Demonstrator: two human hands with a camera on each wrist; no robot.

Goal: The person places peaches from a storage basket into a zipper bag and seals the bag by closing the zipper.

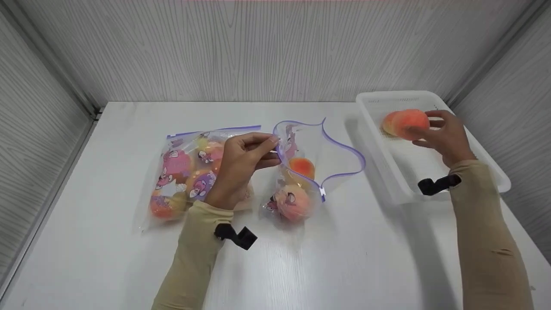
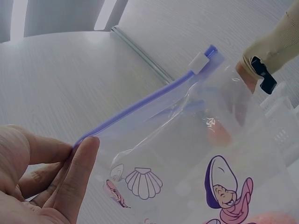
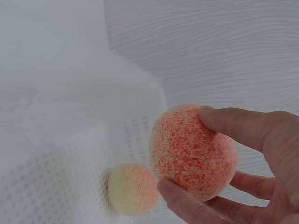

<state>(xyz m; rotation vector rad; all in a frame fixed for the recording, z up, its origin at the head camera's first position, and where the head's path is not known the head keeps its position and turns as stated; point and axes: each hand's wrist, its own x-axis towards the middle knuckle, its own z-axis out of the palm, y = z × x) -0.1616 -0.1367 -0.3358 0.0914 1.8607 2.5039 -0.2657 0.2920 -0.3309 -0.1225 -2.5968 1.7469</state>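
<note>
My left hand point(image 1: 243, 165) pinches the purple-edged rim of an open clear zip bag point(image 2: 187, 149) between thumb and fingers. Printed cartoon figures and shells decorate that bag, and two peaches point(image 1: 294, 202) show through its lower part. The bag's mouth gapes wide toward the right, its white slider point(image 1: 323, 192) at the near corner. Over the white basket point(image 1: 387, 172), my right hand point(image 1: 445, 135) grips a red-orange peach point(image 3: 194, 151) between thumb and fingertips. Another peach point(image 3: 133, 189), paler and yellowish, lies on the basket floor, partly behind the held one in the head view.
Left of the open bag lies a second zip bag point(image 1: 176, 165) filled with several peaches, its purple top edge point(image 1: 239, 128) at the back. The left forearm reaches over its right side. Wood-grain panels point(image 1: 232, 51) enclose the white table point(image 1: 280, 271) at the back and sides.
</note>
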